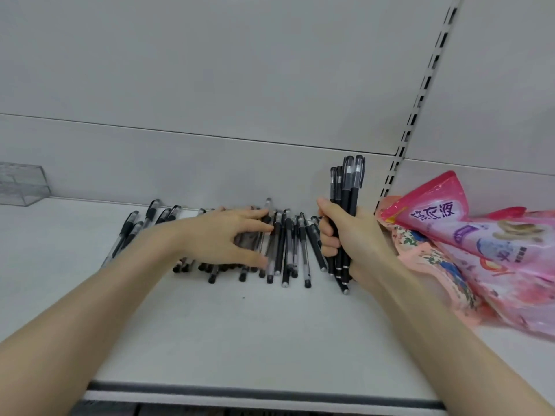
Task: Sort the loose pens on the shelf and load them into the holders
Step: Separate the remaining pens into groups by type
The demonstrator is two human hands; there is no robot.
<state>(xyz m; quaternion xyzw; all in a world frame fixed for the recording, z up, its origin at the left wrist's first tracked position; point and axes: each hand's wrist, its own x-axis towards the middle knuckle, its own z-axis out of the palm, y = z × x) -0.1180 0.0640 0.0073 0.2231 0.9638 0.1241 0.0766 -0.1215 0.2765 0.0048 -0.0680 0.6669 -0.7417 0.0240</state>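
Note:
Several loose black and clear pens (288, 247) lie in a row on the white shelf (240, 340), against the back wall. My left hand (228, 238) lies over the middle of the row, its fingers and thumb spread around some pens. My right hand (351, 235) grips an upright bundle of black pens (348, 187), caps up, at the right end of the row. A clear plastic holder (21, 184) stands at the far left of the shelf.
Pink plastic bags (468, 250) are piled on the shelf to the right, just beside my right hand. A slotted upright rail (420, 106) runs up the back wall. The shelf's front edge (255, 394) is near the bottom of the view.

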